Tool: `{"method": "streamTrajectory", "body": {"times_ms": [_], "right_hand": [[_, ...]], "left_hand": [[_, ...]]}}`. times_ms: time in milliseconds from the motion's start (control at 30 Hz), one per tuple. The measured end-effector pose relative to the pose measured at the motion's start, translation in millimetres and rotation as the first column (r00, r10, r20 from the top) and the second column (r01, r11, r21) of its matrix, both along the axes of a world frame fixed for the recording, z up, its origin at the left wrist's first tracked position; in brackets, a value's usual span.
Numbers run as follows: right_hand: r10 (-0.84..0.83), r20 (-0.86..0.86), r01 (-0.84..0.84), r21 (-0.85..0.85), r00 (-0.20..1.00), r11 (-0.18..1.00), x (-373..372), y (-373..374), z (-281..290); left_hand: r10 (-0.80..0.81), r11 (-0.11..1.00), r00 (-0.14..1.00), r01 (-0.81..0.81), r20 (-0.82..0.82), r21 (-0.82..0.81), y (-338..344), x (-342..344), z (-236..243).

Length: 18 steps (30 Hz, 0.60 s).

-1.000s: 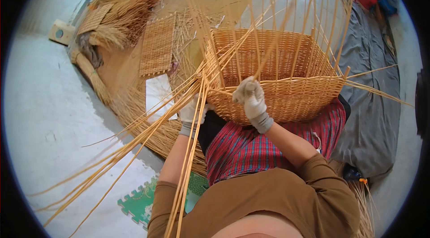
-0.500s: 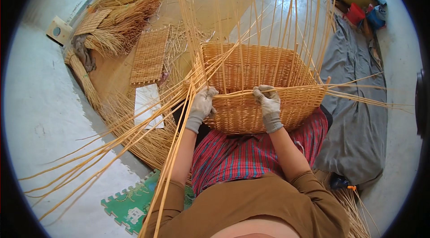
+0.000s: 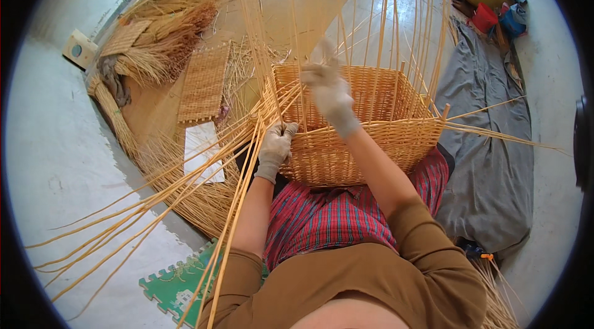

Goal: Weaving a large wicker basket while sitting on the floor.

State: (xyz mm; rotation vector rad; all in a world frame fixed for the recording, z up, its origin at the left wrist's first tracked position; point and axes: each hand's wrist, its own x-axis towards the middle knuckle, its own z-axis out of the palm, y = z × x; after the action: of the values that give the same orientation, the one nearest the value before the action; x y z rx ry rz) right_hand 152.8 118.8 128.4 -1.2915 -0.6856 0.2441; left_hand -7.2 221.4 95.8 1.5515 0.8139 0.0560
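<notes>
A rectangular wicker basket (image 3: 365, 155) rests on my lap, with upright rods standing from its far and side walls. My left hand (image 3: 276, 146), in a pale work glove, is closed on the willow rods at the near left corner. From that corner a bundle of long rods (image 3: 154, 205) fans out to the lower left. Above the basket's opening, near its left part, is my right hand (image 3: 331, 92), also gloved. Motion smears its fingers, so whether it holds a rod cannot be seen.
Bundles of willow rods (image 3: 179, 186) and a woven panel (image 3: 205, 81) lie on the left floor, near a white sheet (image 3: 203, 149). Grey cloth (image 3: 486, 162) covers the right side. A green foam mat (image 3: 173, 285) lies lower left. Two people are partly visible at the back.
My right hand has left the near rim and swung up and left over the basket. The rods it held along the rim no longer stretch there. My left hand stays at the corner.
</notes>
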Motion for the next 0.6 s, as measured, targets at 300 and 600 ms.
{"method": "streamTrajectory", "body": {"times_ms": [300, 600], "right_hand": [[0.005, -0.054, -0.029, -0.453, 0.999, 0.891, -112, -75, 16], [0.601, 0.326, 0.232, -0.945, 0.729, 0.231, -60, -8, -31]], "left_hand": [[-0.075, 0.997, 0.996, 0.074, 0.056, 0.035, 12, -34, 1], [-0.211, 0.939, 0.86, 0.046, 0.465, 0.341, 24, -24, -73]]}}
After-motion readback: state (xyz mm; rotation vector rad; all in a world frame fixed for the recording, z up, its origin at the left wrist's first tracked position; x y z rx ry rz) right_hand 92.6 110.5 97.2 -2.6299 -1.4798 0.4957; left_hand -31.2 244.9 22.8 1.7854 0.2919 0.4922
